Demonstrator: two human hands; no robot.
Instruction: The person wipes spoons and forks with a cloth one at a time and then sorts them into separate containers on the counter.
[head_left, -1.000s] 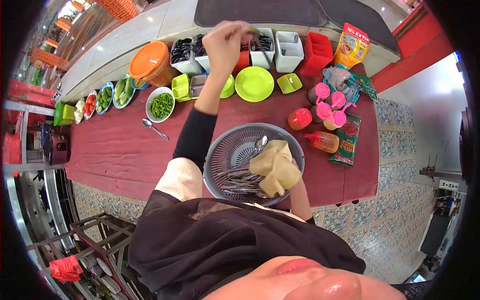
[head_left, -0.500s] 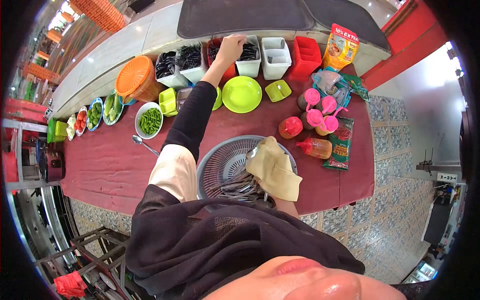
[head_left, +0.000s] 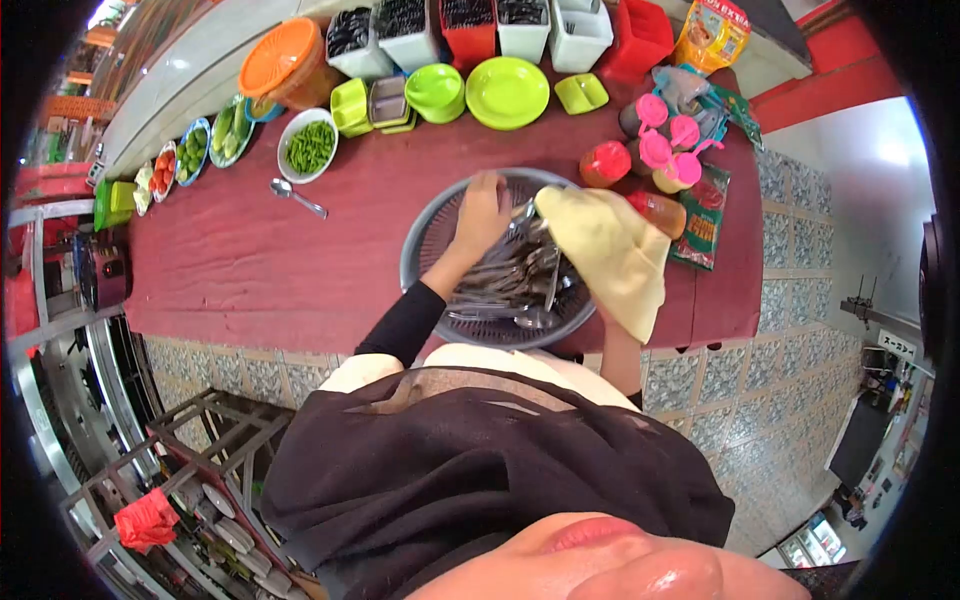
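A grey plastic basket [head_left: 412, 250] in front of me holds a heap of metal spoons and other cutlery [head_left: 510, 275]. My left hand [head_left: 483, 215] is over its left part, fingers loosely bent and slightly apart, with no object visible in them. A pale yellow cloth [head_left: 608, 250] drapes over my right hand at the basket's right side and hides most of that hand; only the wrist and forearm show below. The cloth's upper left corner comes close to my left fingertips, where a shiny piece of metal cutlery [head_left: 524, 212] shows.
White cutlery bins [head_left: 410, 50] and red ones [head_left: 636, 45] line the far edge. Green plates [head_left: 507, 92], a bowl of green chillies [head_left: 308, 147] and a loose spoon [head_left: 298, 198] lie nearer. Sauce bottles [head_left: 655, 150] stand at right, an orange-lidded tub [head_left: 285, 65] at left.
My left hand has come back from the cutlery bins to the basket. The cloth in my right hand has shifted right and spread out. The camera view has tilted downward.
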